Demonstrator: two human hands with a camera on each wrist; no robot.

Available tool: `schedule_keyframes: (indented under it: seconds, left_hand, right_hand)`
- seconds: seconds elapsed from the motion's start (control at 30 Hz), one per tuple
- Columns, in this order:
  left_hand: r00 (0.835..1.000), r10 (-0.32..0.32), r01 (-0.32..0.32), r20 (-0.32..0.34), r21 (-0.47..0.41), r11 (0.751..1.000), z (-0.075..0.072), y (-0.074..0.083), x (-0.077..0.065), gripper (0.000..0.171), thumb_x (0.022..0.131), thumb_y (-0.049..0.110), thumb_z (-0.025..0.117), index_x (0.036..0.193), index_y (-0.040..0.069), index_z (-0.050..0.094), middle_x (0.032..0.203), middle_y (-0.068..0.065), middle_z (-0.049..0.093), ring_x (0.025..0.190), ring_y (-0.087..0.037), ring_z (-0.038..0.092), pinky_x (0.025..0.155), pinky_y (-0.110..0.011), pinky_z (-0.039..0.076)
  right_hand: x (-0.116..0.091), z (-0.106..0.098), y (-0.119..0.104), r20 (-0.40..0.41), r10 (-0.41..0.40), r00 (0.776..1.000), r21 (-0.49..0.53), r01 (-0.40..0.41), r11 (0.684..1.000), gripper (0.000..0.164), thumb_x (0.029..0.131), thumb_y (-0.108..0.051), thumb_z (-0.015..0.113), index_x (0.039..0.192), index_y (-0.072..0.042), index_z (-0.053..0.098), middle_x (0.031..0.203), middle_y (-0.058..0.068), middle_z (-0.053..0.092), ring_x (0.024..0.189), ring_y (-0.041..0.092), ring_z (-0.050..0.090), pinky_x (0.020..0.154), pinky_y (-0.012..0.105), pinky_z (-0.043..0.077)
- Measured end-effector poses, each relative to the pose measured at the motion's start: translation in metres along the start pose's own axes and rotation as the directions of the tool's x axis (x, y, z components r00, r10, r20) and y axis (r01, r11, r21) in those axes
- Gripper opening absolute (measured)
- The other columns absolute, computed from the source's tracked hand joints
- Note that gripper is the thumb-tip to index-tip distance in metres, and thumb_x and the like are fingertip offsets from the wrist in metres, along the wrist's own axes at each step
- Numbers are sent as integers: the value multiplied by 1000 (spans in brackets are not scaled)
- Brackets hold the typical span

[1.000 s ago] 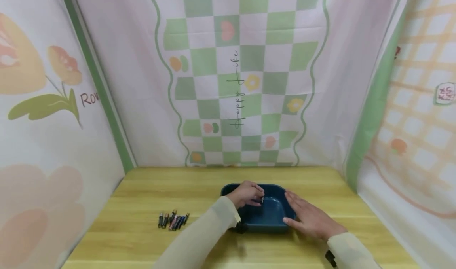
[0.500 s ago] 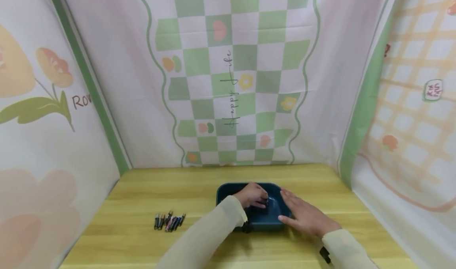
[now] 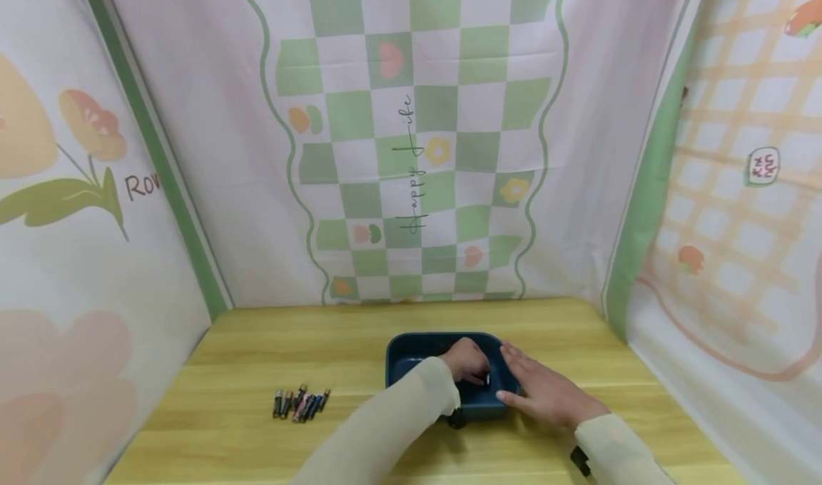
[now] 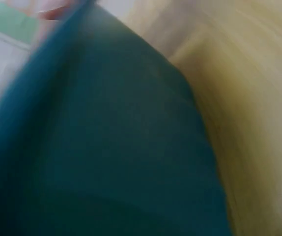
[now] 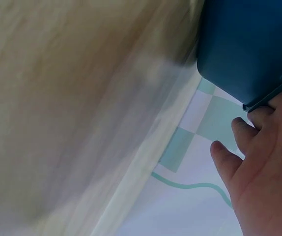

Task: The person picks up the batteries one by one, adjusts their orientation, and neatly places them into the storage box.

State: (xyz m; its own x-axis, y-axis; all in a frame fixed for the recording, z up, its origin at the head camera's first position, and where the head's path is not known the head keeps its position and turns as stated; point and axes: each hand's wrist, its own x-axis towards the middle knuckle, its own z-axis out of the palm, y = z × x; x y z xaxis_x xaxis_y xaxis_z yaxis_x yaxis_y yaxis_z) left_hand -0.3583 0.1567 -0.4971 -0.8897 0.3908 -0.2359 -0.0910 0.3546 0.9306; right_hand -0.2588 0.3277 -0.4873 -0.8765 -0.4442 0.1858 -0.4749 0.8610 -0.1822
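Note:
My left hand reaches down inside a dark blue plastic bin, fingers curled. It pinches a small battery, of which only a shiny end shows past the fingers. On the bin's right rim rests my right hand, fingers extended and thumb apart. The right wrist view shows its fingertips at the rim, beside the bin's outer wall. The left wrist view is blurred and filled by the bin's side; the left hand is out of it.
Several loose batteries lie in a small group on the wooden table, left of the bin. Printed cloth walls stand behind the table and on both sides.
My left hand has moved rightward and lower inside the bin with the battery. The right hand stays at the right rim. The whole head view has shifted slightly.

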Motion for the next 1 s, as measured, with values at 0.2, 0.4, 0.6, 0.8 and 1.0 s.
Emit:
schedule_keyframes:
  seconds: [0.2,0.4,0.6,0.8,1.0]
  left_hand:
    - [999,-9,12,-37,72,997,11,-2,8,8,82,-9,60,78,-4,65,71,-10,63,63,-24,65,55,-37,59]
    - [997,-27,36,-75,125,992,12,0,13,11,78,-5,65,89,-5,65,73,-10,63,60,-25,65,57,-39,59]
    - [993,-55,74,-104,186,980,10,-1,15,16,78,1,69,93,-4,66,71,-10,64,57,-25,65,62,-40,59]
    - [991,-77,102,-112,241,965,12,-4,17,16,80,6,71,93,-2,66,73,-10,63,57,-24,64,63,-39,58]
    - [990,-82,110,-119,252,961,12,-1,19,20,79,9,73,94,-1,65,74,-10,63,58,-24,63,64,-40,58]
  right_hand:
    - [-1,-3,0,29,15,999,6,-16,1000,84,98,-59,43,151,2,24,158,18,20,142,32,24,112,51,29]
    - [-1,-3,0,37,30,999,0,-30,1000,83,98,-59,42,152,1,23,158,16,20,142,32,24,111,51,30]
    - [-1,-1,-2,38,27,999,15,-28,1000,84,97,-60,43,152,1,23,158,17,19,141,33,25,111,51,30]
    - [-1,1,-3,64,54,996,35,-56,998,84,97,-61,43,153,-2,20,159,14,18,142,30,24,111,50,31]
    - [0,-1,-2,59,58,997,31,-60,998,83,97,-60,43,153,-2,21,159,14,18,142,29,23,111,50,30]
